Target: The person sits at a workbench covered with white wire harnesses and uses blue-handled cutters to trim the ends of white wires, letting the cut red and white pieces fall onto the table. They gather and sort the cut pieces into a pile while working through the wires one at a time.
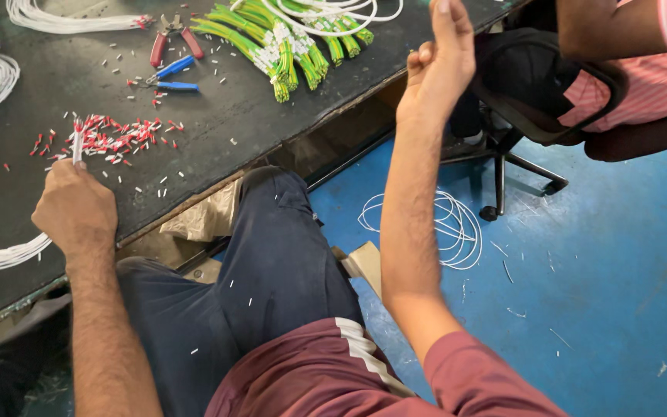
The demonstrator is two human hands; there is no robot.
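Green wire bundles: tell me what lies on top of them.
White wires loop across the green wire bundles. The dark table lies beneath; anything between stays covered.

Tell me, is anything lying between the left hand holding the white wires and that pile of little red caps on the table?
Nothing visible does. The left hand holds white wires upright, their tips right at the near edge of the red caps. Only scattered white bits lie around. The pliers and blue-handled cutters lie farther back, beyond the pile.
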